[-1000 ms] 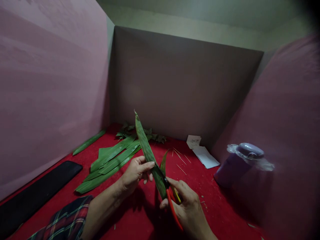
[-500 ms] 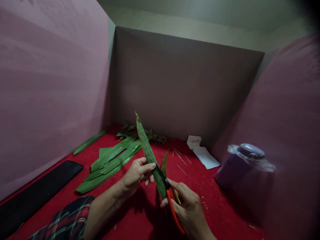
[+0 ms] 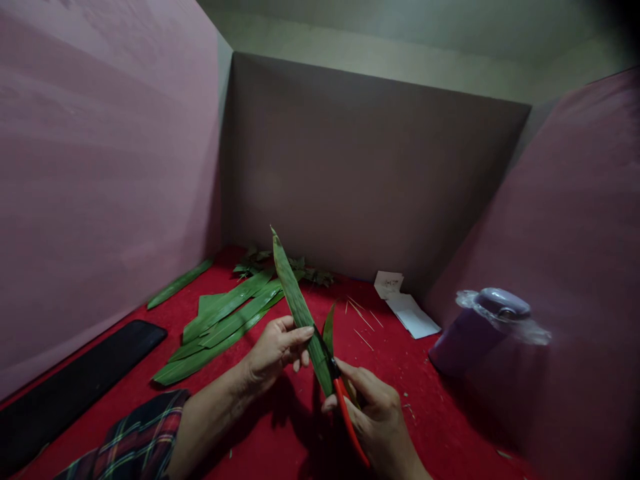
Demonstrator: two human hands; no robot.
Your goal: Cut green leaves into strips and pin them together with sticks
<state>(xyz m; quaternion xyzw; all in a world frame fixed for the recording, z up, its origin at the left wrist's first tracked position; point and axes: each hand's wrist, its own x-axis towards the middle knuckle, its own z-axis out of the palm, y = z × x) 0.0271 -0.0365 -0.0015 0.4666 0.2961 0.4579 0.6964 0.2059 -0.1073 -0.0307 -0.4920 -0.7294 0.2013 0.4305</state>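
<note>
A long green leaf (image 3: 293, 283) points up and away, its tip bent at the top. My left hand (image 3: 275, 348) pinches it between thumb and fingers partway down. My right hand (image 3: 380, 410) is closed around red-handled scissors (image 3: 346, 412), whose dark blades lie along the leaf's right edge near its lower half. A narrow strip of leaf (image 3: 328, 328) curves up just right of the blades. How far apart the blades stand is hidden by the leaf. Several broad leaves (image 3: 225, 327) lie piled beyond my left forearm.
On the red cloth (image 3: 270, 440) are a black slab (image 3: 85, 377) at left, a single leaf (image 3: 180, 283), and leafy sprigs (image 3: 319, 277) at the back. Thin sticks (image 3: 363, 339), white paper (image 3: 414, 316) and a purple bin (image 3: 463, 337) with a plastic liner stand right. Pink and grey walls enclose the sides.
The scissors' handles look slightly closer together, with less of the yellow inner part showing. Both hands and the leaf hold nearly the same place.
</note>
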